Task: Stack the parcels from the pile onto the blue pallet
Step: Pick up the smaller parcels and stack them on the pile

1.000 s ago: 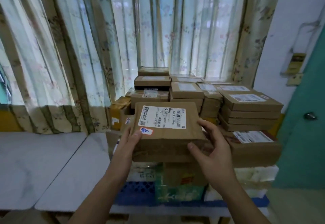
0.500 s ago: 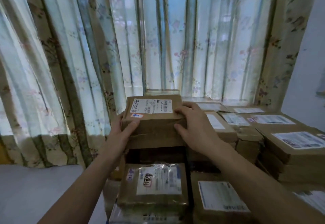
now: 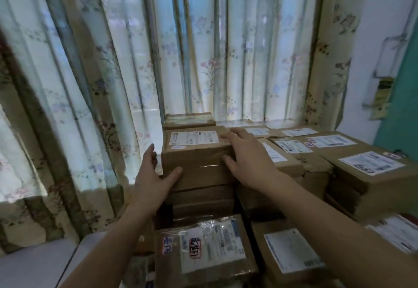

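Note:
A brown cardboard parcel [image 3: 196,163] with a white label sits on top of a stack of parcels [image 3: 203,197] in front of the curtain. My left hand [image 3: 153,174] is at its left side with the fingers straight and the thumb touching the front face. My right hand [image 3: 246,158] rests on the parcel's right top corner, fingers spread flat on top and thumb against the front. The blue pallet is hidden under the parcels.
A flat parcel [image 3: 188,120] lies just behind. More labelled parcel stacks [image 3: 371,170] fill the right side. A tape-wrapped parcel [image 3: 203,249] and another box [image 3: 291,251] lie near me. A floral curtain [image 3: 113,84] hangs behind, a pale surface [image 3: 34,269] is lower left, and a teal door [image 3: 404,106] is at the right.
I carried the parcel forward and set it on the stack near the curtain. My left hand's fingers have straightened off its side, and my right hand has slid to its right corner.

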